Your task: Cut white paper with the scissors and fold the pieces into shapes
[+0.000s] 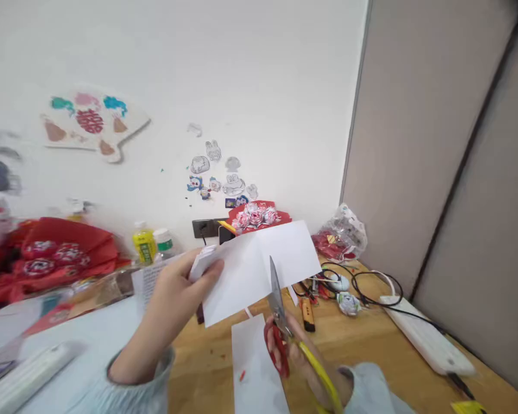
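Note:
My left hand (172, 299) is raised above the wooden desk (371, 351) and pinches the left edge of a white sheet of paper (254, 264). The sheet tilts up to the right. My right hand (311, 359) grips scissors (280, 322) with red and yellow handles. The blades point upward and reach into the lower edge of the paper near its middle. A white strip of paper (254, 368) lies on the desk below the scissors.
A white power strip (423, 333) with black cables lies at the right. An orange knife (307, 313), small paper flowers and a clear bag (343, 233) sit behind the paper. Red paper decorations (56, 253) and bottles (144, 244) stand at the left by the wall.

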`<act>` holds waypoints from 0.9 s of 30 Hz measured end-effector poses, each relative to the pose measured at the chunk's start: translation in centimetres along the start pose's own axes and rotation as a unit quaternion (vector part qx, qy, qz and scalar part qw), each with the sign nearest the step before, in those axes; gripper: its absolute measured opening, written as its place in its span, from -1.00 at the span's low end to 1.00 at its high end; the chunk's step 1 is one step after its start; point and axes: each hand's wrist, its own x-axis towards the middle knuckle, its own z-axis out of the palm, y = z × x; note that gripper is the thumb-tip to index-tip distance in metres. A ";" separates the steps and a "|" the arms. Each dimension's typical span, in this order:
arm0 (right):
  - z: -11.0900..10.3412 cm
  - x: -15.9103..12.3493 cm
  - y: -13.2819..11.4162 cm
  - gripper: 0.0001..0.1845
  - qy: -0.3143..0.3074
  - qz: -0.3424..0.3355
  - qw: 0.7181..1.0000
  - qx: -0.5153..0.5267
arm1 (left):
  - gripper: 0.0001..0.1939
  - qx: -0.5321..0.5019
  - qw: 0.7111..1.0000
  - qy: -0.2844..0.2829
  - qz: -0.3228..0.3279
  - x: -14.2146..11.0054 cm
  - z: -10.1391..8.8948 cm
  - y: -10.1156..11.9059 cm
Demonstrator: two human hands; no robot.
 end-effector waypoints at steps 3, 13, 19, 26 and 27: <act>0.4 0.0 0.2 -0.62 0.002 -0.002 1.000 0.000 | -0.81 0.009 1.000 0.005 -0.006 -0.1 0.2 0.0; 1.3 -0.6 -1.4 -0.31 0.012 -0.036 0.999 -0.026 | -0.84 0.013 0.999 0.013 0.038 -0.1 0.0 -0.1; 1.4 -0.6 -1.5 -0.29 0.016 -0.033 0.999 -0.026 | -0.82 0.024 0.999 0.014 0.037 0.0 0.1 -0.1; 1.6 -0.6 -1.3 -0.31 0.021 -0.031 0.999 -0.026 | -0.79 0.031 0.999 0.017 0.029 -0.2 0.1 -0.1; 1.6 -0.6 -1.3 -0.31 0.021 -0.031 0.999 -0.026 | -0.79 0.031 0.999 0.018 0.029 -0.2 0.1 -0.1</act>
